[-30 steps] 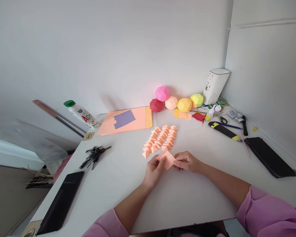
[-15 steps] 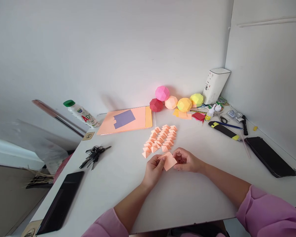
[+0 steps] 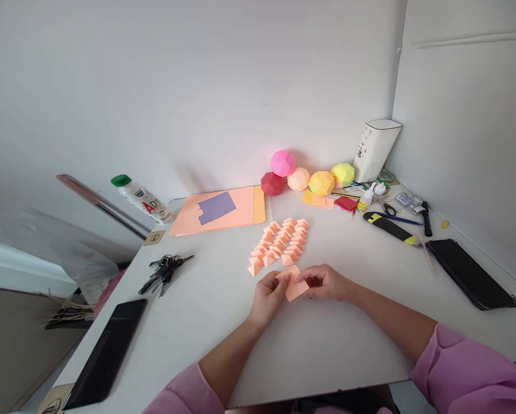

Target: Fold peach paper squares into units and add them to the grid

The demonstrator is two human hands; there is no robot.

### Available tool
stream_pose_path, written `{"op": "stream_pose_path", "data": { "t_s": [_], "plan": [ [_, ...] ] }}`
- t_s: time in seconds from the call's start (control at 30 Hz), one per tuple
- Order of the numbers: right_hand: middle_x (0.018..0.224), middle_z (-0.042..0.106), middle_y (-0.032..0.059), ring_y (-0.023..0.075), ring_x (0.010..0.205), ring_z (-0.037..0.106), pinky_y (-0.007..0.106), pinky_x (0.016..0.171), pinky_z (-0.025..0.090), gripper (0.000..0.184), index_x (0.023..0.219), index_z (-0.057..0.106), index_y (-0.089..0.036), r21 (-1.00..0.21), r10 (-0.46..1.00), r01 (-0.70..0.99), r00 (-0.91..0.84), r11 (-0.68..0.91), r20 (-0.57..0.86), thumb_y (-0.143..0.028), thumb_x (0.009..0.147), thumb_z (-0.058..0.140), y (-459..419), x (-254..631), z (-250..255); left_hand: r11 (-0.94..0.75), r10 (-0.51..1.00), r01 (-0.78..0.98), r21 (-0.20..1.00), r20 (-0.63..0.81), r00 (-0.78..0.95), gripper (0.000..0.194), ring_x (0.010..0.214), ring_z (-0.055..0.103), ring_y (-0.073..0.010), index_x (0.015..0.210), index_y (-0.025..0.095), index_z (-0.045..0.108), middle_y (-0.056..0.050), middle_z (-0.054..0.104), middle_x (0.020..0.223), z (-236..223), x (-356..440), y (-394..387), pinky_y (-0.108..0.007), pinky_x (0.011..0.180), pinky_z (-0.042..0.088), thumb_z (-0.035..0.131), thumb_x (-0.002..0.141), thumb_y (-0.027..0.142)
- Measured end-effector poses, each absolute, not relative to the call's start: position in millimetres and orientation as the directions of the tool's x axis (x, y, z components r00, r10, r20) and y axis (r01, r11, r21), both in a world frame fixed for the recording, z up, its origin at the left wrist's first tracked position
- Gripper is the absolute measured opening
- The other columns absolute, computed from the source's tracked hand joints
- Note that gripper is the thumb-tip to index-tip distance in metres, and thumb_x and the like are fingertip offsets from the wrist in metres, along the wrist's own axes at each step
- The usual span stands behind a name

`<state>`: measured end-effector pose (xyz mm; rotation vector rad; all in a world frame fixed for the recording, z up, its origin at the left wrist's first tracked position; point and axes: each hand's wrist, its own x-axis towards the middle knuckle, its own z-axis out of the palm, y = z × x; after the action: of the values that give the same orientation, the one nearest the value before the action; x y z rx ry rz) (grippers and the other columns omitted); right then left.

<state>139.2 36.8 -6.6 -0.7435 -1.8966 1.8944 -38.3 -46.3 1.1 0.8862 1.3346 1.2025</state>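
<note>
A small peach paper square is held just above the table, tilted. My left hand pinches its left side, thumb on top. My right hand is curled at the right edge, with the index fingertip on the upper face and the other fingers partly hidden behind it. Just beyond my hands stand several folded peach paper pieces, lined up in slanting rows.
Faceted paper balls sit by the wall, with paper scraps before them. A glue bottle, box cutter and black case lie right. Peach sheets, keys and a black phone are left.
My right hand let go of the paper's right corner, opened slightly, then closed in on the right edge again. The paper has shifted slightly down and right; my left hand keeps its pinch.
</note>
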Motion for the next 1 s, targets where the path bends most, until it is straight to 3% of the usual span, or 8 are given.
{"op": "stream_pose_path", "data": {
  "t_s": [0.27, 0.47, 0.67, 0.77, 1.0],
  "plan": [
    [0.062, 0.043, -0.0048, 0.0082, 0.055, 0.039, 0.023, 0.053, 0.036, 0.027, 0.089, 0.067, -0.017, -0.994, 0.597, 0.097, -0.801, 0.051, -0.048, -0.034, 0.068, 0.073, 35.4, 137.7, 0.0, 0.208, 0.967, -0.057, 0.976, -0.214, -0.136, 0.042, 0.047, 0.039, -0.0077, 0.078, 0.014, 0.06, 0.004, 0.048, 0.055, -0.2, -38.8, -46.6, -0.02, 0.044, 0.029, 0.059, 0.074, 0.055],
    [0.076, 0.054, 0.0008, 0.0105, 0.061, 0.052, 0.025, 0.055, 0.044, 0.022, 0.081, 0.066, -0.015, -1.0, 0.617, 0.013, -0.787, 0.016, -0.001, -0.036, 0.073, 0.069, 34.0, 135.6, 1.3, 0.21, 0.972, 0.02, 0.978, -0.206, -0.108, 0.041, 0.047, 0.035, -0.0072, 0.08, 0.013, 0.062, 0.004, 0.045, 0.053, 3.2, -37.9, -47.7, -0.019, 0.044, 0.026, 0.059, 0.075, 0.054],
    [0.084, 0.061, 0.0037, 0.0101, 0.058, 0.055, 0.026, 0.055, 0.048, 0.022, 0.077, 0.066, -0.015, -1.0, 0.648, 0.016, -0.761, -0.025, -0.029, -0.037, 0.073, 0.069, 32.6, 134.0, 3.6, 0.119, 0.993, 0.072, 0.99, -0.117, -0.031, 0.038, 0.059, 0.049, -0.013, 0.08, 0.015, 0.066, -0.002, 0.057, 0.063, 13.7, -36.9, -49.1, -0.024, 0.054, 0.038, 0.055, 0.078, 0.051],
    [0.08, 0.062, 0.003, 0.0104, 0.058, 0.055, 0.026, 0.054, 0.048, 0.021, 0.077, 0.066, -0.015, -0.999, 0.672, 0.017, -0.74, -0.03, -0.032, -0.036, 0.073, 0.069, 32.1, 133.8, 5.0, 0.071, 0.997, 0.086, 0.994, -0.073, 0.016, 0.034, 0.064, 0.053, -0.0153, 0.083, 0.015, 0.067, -0.004, 0.061, 0.07, 17.1, -35.9, -49.9, -0.026, 0.058, 0.042, 0.059, 0.076, 0.048],
    [0.063, 0.057, -0.0009, 0.0099, 0.049, 0.053, 0.025, 0.048, 0.046, 0.024, 0.069, 0.063, -0.015, -1.0, 0.733, 0.019, -0.68, -0.025, -0.031, -0.037, 0.07, 0.071, 31.5, 133.3, 4.2, 0.072, 0.997, 0.172, 0.982, -0.063, -0.054, 0.032, 0.06, 0.052, -0.0146, 0.064, 0.016, 0.065, -0.003, 0.06, 0.064, 9.3, -35.6, -49.1, -0.025, 0.054, 0.04, 0.062, 0.074, 0.045]
  ]
}}
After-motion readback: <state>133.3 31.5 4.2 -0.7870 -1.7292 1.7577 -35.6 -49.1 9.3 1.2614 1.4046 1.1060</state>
